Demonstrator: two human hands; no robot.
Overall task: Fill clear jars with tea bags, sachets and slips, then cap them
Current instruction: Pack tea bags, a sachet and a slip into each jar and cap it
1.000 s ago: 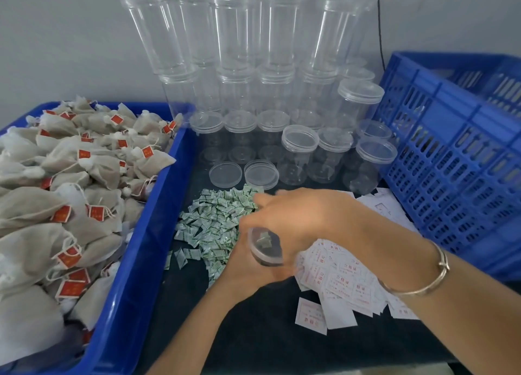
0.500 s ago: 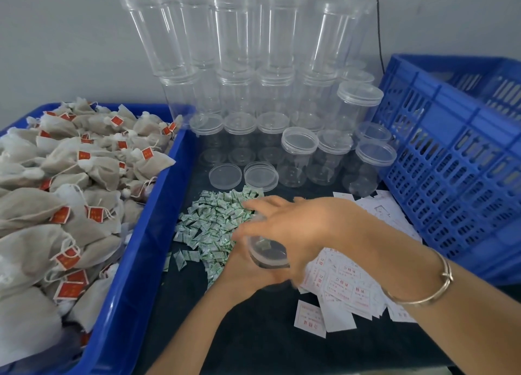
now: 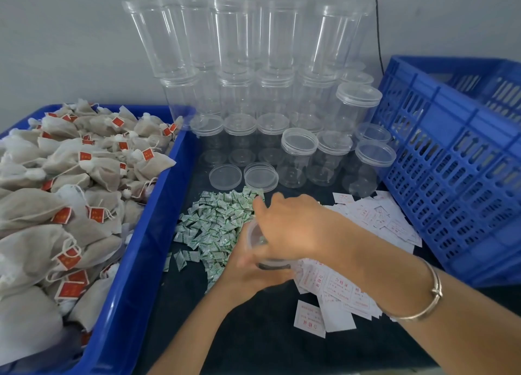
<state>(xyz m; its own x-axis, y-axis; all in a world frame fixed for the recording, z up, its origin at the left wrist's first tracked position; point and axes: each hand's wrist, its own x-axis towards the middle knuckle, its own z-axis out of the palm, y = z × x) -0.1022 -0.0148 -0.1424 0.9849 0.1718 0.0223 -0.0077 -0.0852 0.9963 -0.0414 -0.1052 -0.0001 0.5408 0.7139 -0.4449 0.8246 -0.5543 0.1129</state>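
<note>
- Step in hand: I judge this to be the sachet stage of filling one jar.
- Left hand: it grips the jar from below. The jar is held above the bench, tilted, between the sachets and the slips.
- Right hand: it lies over the mouth of the jar, with its fingertips at the near edge of the sachets. Motion blur prevents a reading, so I cannot tell whether it pinches a sachet or is loose.
- Jar contents: a small pale shape shows inside, possibly one sachet. I see no tea bag or slip in it, and no lid on it.
- Work done: I see no filled, capped jar anywhere in view.
- Stock of containers: the empty jars stand at the back of the bench, several with lids fitted. More are stacked against the wall, and all of them look clear through.
- Loose lids: these lie on the bench just behind the sachets.
- Supplies: the tea bags are heaped in the tray on the left. The slips are spread on the bench at the right, partly under the right forearm.
- Crate: most of its inside is out of view, so I cannot tell whether it holds finished jars.
- Work left, by my estimate: this jar needs tea bags, a slip and a lid, and then every empty jar needs the same. Most of the task remains.
</note>
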